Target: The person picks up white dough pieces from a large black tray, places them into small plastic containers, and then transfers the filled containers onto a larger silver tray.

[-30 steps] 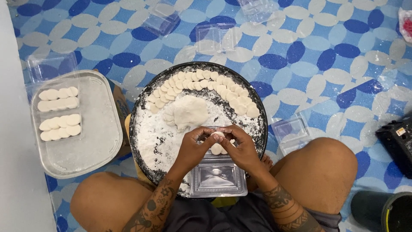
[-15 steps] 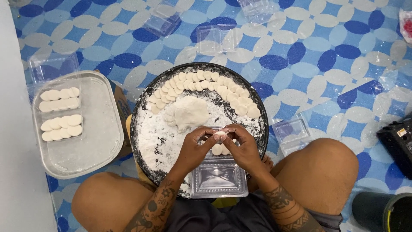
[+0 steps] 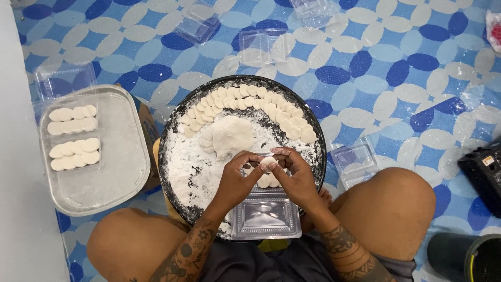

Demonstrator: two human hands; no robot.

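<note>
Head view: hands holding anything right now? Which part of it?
Yes. Both the left hand and the right hand pinch one small white dough disc by its edges between the fingertips, above the round floured tray.

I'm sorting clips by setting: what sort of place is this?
Probably a home floor used for hand-making sweets, not a kitchen counter. The person sits on a blue patterned mat with a floured round tray of dough discs and clear plastic boxes lying around.

Blue-and-white petal-patterned floor mat (image 3: 396, 68), black round tray (image 3: 172, 130) dusted white, pale white dough discs (image 3: 245, 99); grey metal pan (image 3: 125, 172)
</note>
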